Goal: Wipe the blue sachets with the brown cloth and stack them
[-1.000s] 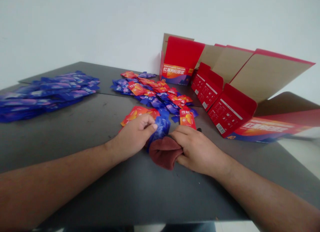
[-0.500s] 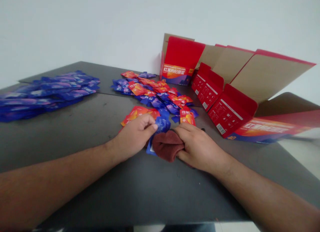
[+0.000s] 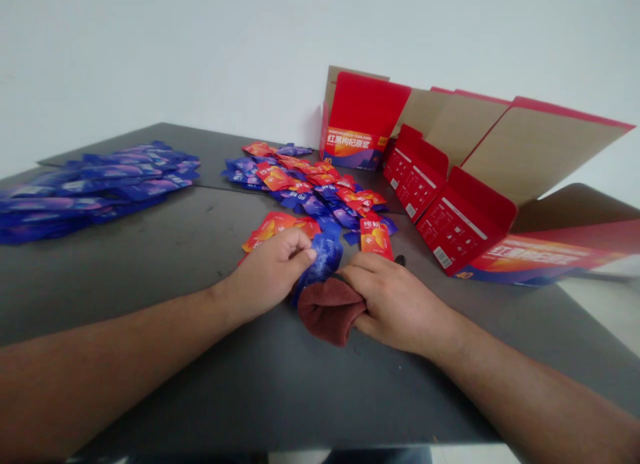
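A blue sachet (image 3: 325, 254) lies in front of me, printed side up. My left hand (image 3: 274, 267) is closed at its left edge, thumb and forefinger pinching it. In my right hand (image 3: 393, 297) is a folded brown cloth (image 3: 333, 309), pressed against the near part of the sachet and covering it. Beyond my left hand rests an orange-red sachet (image 3: 280, 227), partly hidden by the fingers. Another orange-red sachet (image 3: 376, 237) lies just past my right hand. The fingertips of my right hand are tucked behind the cloth.
A loose heap of blue and orange sachets (image 3: 310, 184) spreads across the dark table (image 3: 280, 397). Stacked blue sachets (image 3: 100, 181) lie at the left. Open red cartons (image 3: 465, 221) with raised flaps line the right side; another carton (image 3: 353, 147) stands at the back.
My right hand has drawn the cloth a little toward me along the blue sachet, so more of its print shows. My left hand has stayed in place.
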{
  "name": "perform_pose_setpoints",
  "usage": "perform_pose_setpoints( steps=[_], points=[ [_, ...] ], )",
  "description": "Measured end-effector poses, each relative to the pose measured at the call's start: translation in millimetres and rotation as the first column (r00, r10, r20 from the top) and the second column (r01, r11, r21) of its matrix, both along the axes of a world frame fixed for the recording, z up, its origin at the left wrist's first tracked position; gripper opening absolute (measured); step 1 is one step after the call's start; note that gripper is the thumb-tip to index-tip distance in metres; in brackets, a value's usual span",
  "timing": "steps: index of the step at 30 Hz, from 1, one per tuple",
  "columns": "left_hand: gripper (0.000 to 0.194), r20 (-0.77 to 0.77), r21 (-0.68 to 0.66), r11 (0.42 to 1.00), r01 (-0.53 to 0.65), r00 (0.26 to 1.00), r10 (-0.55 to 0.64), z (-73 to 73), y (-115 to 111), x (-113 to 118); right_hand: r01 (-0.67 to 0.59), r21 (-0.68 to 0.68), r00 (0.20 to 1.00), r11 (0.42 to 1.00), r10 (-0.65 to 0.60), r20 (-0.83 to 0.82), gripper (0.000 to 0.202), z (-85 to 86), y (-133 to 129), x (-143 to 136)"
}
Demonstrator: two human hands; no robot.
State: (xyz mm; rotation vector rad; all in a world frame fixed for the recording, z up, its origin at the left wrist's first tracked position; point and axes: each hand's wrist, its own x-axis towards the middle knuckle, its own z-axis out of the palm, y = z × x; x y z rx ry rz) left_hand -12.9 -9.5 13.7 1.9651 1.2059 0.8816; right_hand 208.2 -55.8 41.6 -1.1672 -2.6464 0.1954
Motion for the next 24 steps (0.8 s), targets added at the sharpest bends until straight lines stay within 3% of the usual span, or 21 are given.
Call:
perform_pose_setpoints(
  steps=[4,10,15,20,24],
  points=[
    [0.021,0.016,-0.072,0.997,-0.002,1.000,0.003,-0.8,-0.5,0.7,0.136,0.042,0.991,0.990,-0.136,-0.018,0.014,-1.1,1.4,1.3],
    [0.020,-0.002,0.028,0.999,0.044,0.999,-0.044,-0.3,1.6,-0.8,0.007,0.004,1.000,1.000,-0.007,0.005,0.017,-0.8,-1.9,-0.8],
    [0.017,-0.005,-0.043,0.996,0.073,0.997,-0.073,-0.5,1.5,-1.1,0.217,0.099,0.974,0.971,-0.208,-0.093,0.015,-0.5,2.5,4.0],
    [0.016,0.046,-0.097,0.989,0.108,0.993,-0.104,-0.6,1.0,0.1,0.092,0.069,0.993,0.993,-0.086,-0.077,0.014,0.0,2.0,3.6],
    [0.017,0.087,-0.113,0.985,0.130,0.989,-0.120,-3.9,1.4,-1.1,0.221,0.075,0.970,0.972,-0.212,-0.118,0.015,0.3,4.9,4.7]
  ],
)
